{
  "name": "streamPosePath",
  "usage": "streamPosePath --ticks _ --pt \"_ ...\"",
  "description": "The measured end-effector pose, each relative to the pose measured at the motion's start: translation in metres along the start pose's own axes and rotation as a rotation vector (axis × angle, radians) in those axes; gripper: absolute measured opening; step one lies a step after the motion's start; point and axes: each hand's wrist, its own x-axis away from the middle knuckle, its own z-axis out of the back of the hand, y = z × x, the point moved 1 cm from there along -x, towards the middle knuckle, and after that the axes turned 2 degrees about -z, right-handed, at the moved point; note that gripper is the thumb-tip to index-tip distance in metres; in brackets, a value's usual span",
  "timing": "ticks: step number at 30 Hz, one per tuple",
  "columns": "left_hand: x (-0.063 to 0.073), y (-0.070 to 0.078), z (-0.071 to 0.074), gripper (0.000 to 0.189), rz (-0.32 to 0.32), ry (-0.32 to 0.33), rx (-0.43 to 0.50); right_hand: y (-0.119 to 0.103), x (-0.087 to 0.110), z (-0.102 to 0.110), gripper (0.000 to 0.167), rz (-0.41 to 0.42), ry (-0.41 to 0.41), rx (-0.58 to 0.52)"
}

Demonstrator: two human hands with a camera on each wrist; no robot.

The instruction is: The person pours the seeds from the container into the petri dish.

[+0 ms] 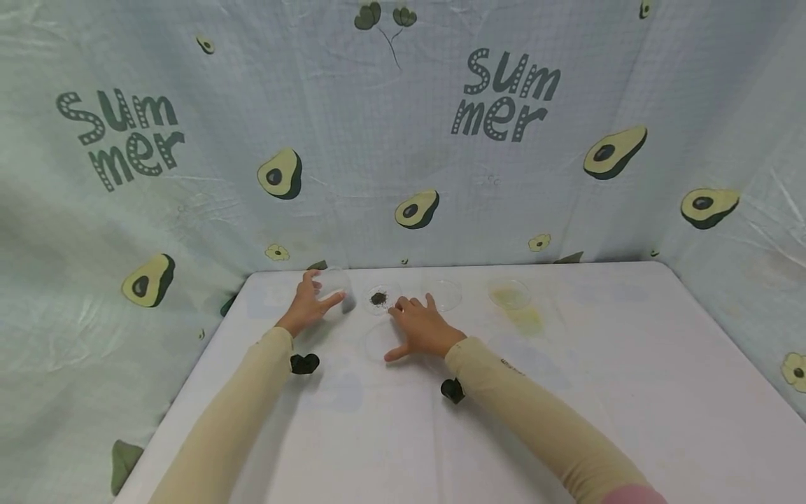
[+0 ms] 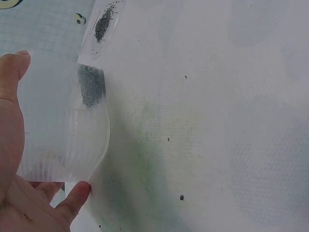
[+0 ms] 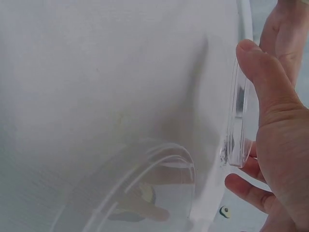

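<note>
My left hand [image 1: 305, 304] grips a clear plastic cup [image 2: 63, 130] at the table's far left, thumb on one side and fingers on the other. Dark granules [image 2: 91, 86] lie gathered at one end inside it. Just right of the cup is a clear petri dish [image 1: 380, 308] holding a small heap of dark granules [image 1: 378, 298]. With thumb and fingers spread across it, my right hand [image 1: 423, 329] holds a clear round lid [image 3: 236, 130], seen edge-on in the right wrist view, close in front of that dish.
Another clear dish [image 1: 443, 295] stands behind my right hand. Farther right, a clear dish [image 1: 511, 294] sits by a yellowish patch on the white table [image 1: 617, 392]. A few dark specks [image 2: 181, 197] lie on the tabletop. A printed curtain [image 1: 352, 140] hangs along the back edge.
</note>
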Motion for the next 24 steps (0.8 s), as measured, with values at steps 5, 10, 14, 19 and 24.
streamPosePath --ticks 5,10,14,19,24 --pt "0.002 0.0 0.0 0.091 -0.005 0.004 0.008 0.003 -0.002 0.005 0.097 0.005 0.009 -0.008" --pt "0.002 0.0 0.001 0.091 0.001 0.013 0.004 0.007 -0.006 0.01 0.095 0.004 0.014 0.003" --pt "0.001 -0.001 0.001 0.091 0.007 0.014 0.005 0.011 -0.01 0.011 0.095 -0.012 0.02 0.001" --pt "0.001 -0.001 0.0 0.093 0.004 0.009 0.014 0.015 -0.015 0.014 0.096 -0.031 0.017 -0.02" --pt "0.0 -0.001 0.0 0.093 0.005 0.011 0.024 0.015 -0.02 0.017 0.096 -0.036 0.01 -0.027"
